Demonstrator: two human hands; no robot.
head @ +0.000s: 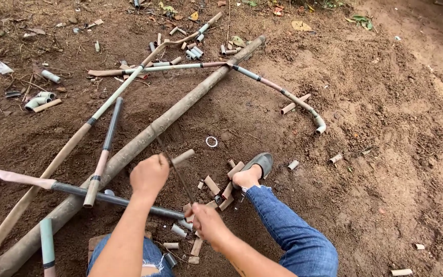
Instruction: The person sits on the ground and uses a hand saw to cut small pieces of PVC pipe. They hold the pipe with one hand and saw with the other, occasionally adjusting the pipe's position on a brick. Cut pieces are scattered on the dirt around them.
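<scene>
here we see loose brown dirt, rough and clumpy. our left hand (149,174) has fingers curled tight round a short tan tube (182,157), smooth and cylindrical, lying above the shoe (260,162). our right hand (206,221) is fisted on a thin dark saw blade (176,169) crossing it.

No packages, labels, signs or screens.

Long thick bamboo pole (129,151) lying diagonally on the dirt ground (385,154). Short cut pipe pieces (216,190) sitting right of it, beside the grey slip-on shoe (260,163). Small white ring (211,141) lying behind those; bent jointed pipe (293,100) lying farther right.
</scene>
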